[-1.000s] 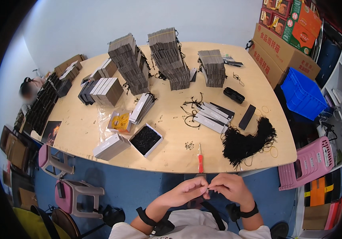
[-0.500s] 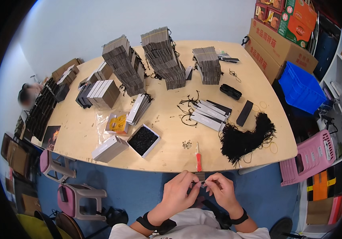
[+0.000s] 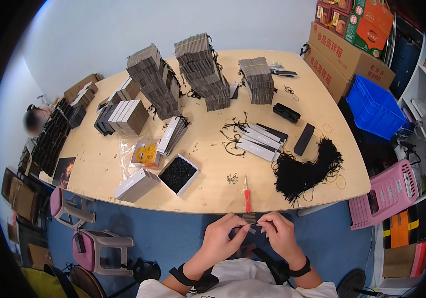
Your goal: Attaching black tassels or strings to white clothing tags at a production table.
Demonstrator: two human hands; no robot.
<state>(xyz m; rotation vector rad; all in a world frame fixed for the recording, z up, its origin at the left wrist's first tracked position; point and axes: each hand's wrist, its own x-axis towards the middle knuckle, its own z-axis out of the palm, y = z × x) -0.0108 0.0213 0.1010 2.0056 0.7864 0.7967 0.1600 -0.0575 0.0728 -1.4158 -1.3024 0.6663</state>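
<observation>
Just off the table's front edge, my left hand (image 3: 224, 237) and my right hand (image 3: 278, 235) face each other, fingers closed in pinches. From the left fingertips sticks out a thin grey strip (image 3: 251, 230). What the right fingertips pinch is too small to make out. A small grey-brown ridged piece (image 3: 249, 217) shows between the hands; how it is supported is hidden. Beyond it a screwdriver (image 3: 247, 198) with a red handle lies on the table, its shaft pointing away. Small metal clips (image 3: 232, 179) lie loosely left of the screwdriver.
Black cords (image 3: 305, 174) are heaped at the right, beside flat grey boxes (image 3: 257, 143) with black loops. An open box of small black pieces (image 3: 178, 175) and a box of yellow rubber bands (image 3: 146, 153) stand left. Tall banded grey stacks (image 3: 200, 74) rise at the back.
My hands have drawn slightly apart, the right fingers shifting up and right. The thin grey strip now shows below the left fingertips. Things on the table have stayed put.
</observation>
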